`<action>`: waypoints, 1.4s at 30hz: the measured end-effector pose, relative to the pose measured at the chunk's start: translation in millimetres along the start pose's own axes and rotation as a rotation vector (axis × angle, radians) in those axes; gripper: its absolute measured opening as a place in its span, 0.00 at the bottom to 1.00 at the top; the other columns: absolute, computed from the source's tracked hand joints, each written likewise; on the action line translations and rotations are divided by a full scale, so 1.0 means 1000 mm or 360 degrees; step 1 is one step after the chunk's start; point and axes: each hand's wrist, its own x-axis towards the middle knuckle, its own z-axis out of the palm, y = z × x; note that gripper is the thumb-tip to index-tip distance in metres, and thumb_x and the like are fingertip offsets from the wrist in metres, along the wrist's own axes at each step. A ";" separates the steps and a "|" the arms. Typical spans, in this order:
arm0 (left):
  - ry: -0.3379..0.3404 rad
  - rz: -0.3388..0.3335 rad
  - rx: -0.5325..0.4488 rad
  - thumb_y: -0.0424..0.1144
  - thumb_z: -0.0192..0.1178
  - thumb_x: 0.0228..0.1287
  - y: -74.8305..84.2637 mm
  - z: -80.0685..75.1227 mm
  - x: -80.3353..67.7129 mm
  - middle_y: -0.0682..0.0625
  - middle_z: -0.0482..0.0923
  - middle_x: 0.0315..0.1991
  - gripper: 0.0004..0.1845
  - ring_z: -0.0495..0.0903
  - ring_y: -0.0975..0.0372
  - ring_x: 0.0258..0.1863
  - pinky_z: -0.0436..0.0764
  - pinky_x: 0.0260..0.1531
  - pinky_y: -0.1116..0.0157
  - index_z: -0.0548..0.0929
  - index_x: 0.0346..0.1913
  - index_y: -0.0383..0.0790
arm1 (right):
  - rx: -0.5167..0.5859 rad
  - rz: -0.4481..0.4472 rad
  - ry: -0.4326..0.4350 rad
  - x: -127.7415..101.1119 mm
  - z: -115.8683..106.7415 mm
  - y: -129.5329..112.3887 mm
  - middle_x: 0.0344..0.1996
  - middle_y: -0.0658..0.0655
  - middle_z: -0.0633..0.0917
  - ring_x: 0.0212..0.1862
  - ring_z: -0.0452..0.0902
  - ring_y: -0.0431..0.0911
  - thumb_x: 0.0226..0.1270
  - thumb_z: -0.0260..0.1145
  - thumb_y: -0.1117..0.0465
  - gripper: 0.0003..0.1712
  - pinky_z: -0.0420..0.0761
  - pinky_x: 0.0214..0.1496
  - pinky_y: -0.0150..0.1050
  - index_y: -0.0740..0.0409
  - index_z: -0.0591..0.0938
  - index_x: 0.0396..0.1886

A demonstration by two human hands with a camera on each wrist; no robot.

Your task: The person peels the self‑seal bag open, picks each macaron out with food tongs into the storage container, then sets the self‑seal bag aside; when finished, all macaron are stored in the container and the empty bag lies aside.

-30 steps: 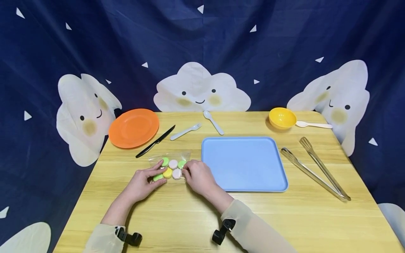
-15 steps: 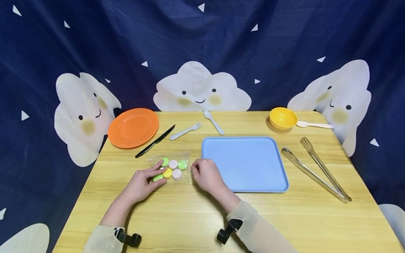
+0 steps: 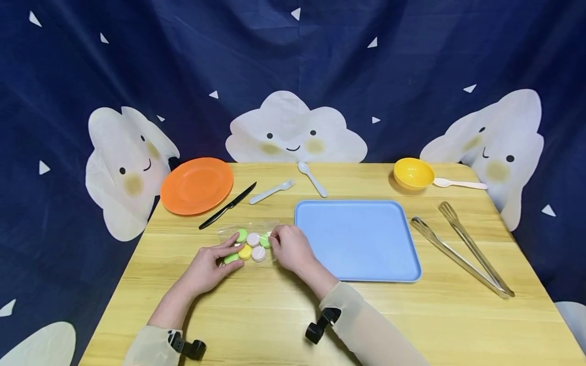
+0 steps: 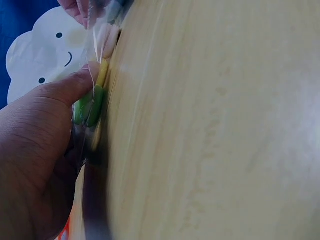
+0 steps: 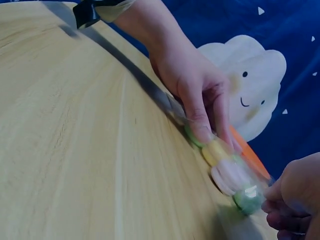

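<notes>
A clear plastic bag of macarons (image 3: pixel 253 239) lies on the wooden table, left of the blue tray (image 3: pixel 357 239). Green, yellow and pale pink-white macarons show through the film. My left hand (image 3: pixel 208 265) grips the bag's left end, thumb and fingers spread around the macarons there. At the opposite end, my right hand (image 3: pixel 293 248) pinches the bag's right edge, fingers curled over it. In the right wrist view a green macaron (image 5: pixel 248 201) sits right beside my right fingertips. The left wrist view has my left thumb (image 4: pixel 75 85) pressing on the film.
Behind the bag lie a black knife (image 3: pixel 229 205), a pale fork (image 3: pixel 272 192) and a spoon (image 3: pixel 313 179). An orange plate (image 3: pixel 197 186) is at the back left. On the right are a yellow bowl (image 3: pixel 414 174), a white spoon (image 3: pixel 460 183) and metal tongs (image 3: pixel 462 251).
My right hand moved right off the macarons toward the tray, then came back left to the bag's right end. My left hand stays in place on the bag.
</notes>
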 end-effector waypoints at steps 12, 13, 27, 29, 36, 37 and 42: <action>0.0005 -0.0003 0.0000 0.46 0.76 0.66 0.000 0.002 0.000 0.49 0.71 0.74 0.25 0.73 0.49 0.70 0.72 0.67 0.49 0.86 0.64 0.44 | 0.0047 0.0009 0.0116 -0.002 -0.010 0.022 0.20 0.46 0.80 0.27 0.78 0.41 0.68 0.69 0.68 0.10 0.81 0.34 0.37 0.54 0.84 0.25; 0.0005 -0.0004 0.0001 0.46 0.76 0.66 0.000 0.002 0.000 0.49 0.71 0.74 0.25 0.73 0.49 0.70 0.72 0.67 0.49 0.86 0.64 0.44 | 0.0053 0.0003 0.0112 -0.001 -0.010 0.021 0.21 0.46 0.81 0.27 0.78 0.41 0.68 0.69 0.67 0.09 0.81 0.34 0.36 0.55 0.84 0.27; 0.0024 0.0019 0.0048 0.45 0.76 0.67 0.000 0.004 -0.002 0.47 0.71 0.74 0.25 0.73 0.48 0.70 0.73 0.67 0.46 0.86 0.65 0.44 | -0.0163 -0.0157 0.0106 -0.005 -0.009 0.022 0.37 0.55 0.86 0.41 0.83 0.50 0.65 0.74 0.69 0.16 0.84 0.47 0.44 0.64 0.85 0.51; 0.0035 0.0039 0.0109 0.45 0.75 0.68 0.002 0.003 -0.004 0.46 0.72 0.74 0.25 0.74 0.47 0.69 0.74 0.65 0.44 0.86 0.65 0.43 | -0.0293 -0.0225 0.0098 -0.008 -0.009 0.024 0.41 0.57 0.84 0.45 0.82 0.53 0.63 0.76 0.66 0.15 0.83 0.51 0.47 0.63 0.86 0.49; 0.0106 0.0124 0.0318 0.48 0.74 0.69 0.013 -0.013 -0.004 0.42 0.78 0.68 0.27 0.80 0.45 0.64 0.78 0.61 0.44 0.85 0.65 0.38 | -0.0400 -0.0272 -0.0006 -0.019 -0.016 0.027 0.54 0.60 0.80 0.56 0.76 0.55 0.61 0.81 0.57 0.20 0.78 0.56 0.52 0.61 0.87 0.49; 0.0111 0.0122 0.0339 0.47 0.74 0.69 0.014 -0.016 -0.004 0.41 0.79 0.67 0.27 0.80 0.44 0.63 0.78 0.61 0.44 0.84 0.66 0.37 | -0.0386 -0.0261 -0.0020 -0.020 -0.018 0.028 0.56 0.60 0.80 0.58 0.75 0.56 0.61 0.81 0.57 0.20 0.78 0.57 0.53 0.61 0.87 0.49; 0.0003 0.0040 0.0488 0.49 0.71 0.72 0.014 -0.028 -0.002 0.40 0.81 0.65 0.30 0.82 0.44 0.62 0.79 0.60 0.42 0.81 0.69 0.36 | -0.0337 -0.0260 -0.0018 -0.028 -0.039 0.033 0.61 0.61 0.78 0.62 0.73 0.57 0.63 0.80 0.57 0.21 0.76 0.60 0.56 0.60 0.87 0.52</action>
